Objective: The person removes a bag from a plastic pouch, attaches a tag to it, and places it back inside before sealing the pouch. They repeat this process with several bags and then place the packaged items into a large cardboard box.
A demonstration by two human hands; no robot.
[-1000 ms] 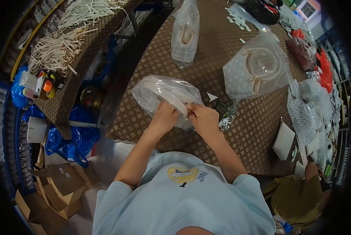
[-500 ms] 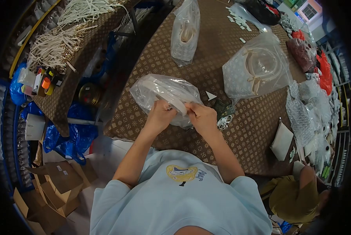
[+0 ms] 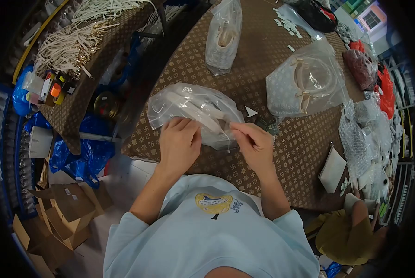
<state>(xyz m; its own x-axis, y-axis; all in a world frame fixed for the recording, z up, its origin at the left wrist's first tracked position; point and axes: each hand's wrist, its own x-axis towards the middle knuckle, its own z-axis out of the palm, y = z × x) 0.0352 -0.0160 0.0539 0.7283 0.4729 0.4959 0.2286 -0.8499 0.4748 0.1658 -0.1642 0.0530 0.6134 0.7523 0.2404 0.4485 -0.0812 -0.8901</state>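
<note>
A clear plastic bag (image 3: 170, 103) with a white item with pale straps inside lies on the brown patterned tablecloth (image 3: 291, 153) in front of me. My left hand (image 3: 180, 141) rests over the near left side of the bag, its fingers curled on the plastic. At the bag's right edge, my right hand (image 3: 255, 144) pinches a thin strand that runs toward the bag. A white triangular piece (image 3: 251, 111) and a dark green packet (image 3: 266, 124) lie just beyond my right hand.
Wrapped handbags stand farther back (image 3: 223, 41) and at right (image 3: 286, 85). A white pouch (image 3: 332, 170) and bubble wrap (image 3: 356, 134) lie at the right edge. Another person (image 3: 342, 236) is at lower right. Left are white straps (image 3: 66, 46) and cardboard boxes (image 3: 68, 208).
My left hand has moved left and turned flatter over the bag. My right hand has shifted right, away from the white strap, with a thin strand now showing at its fingertips.
</note>
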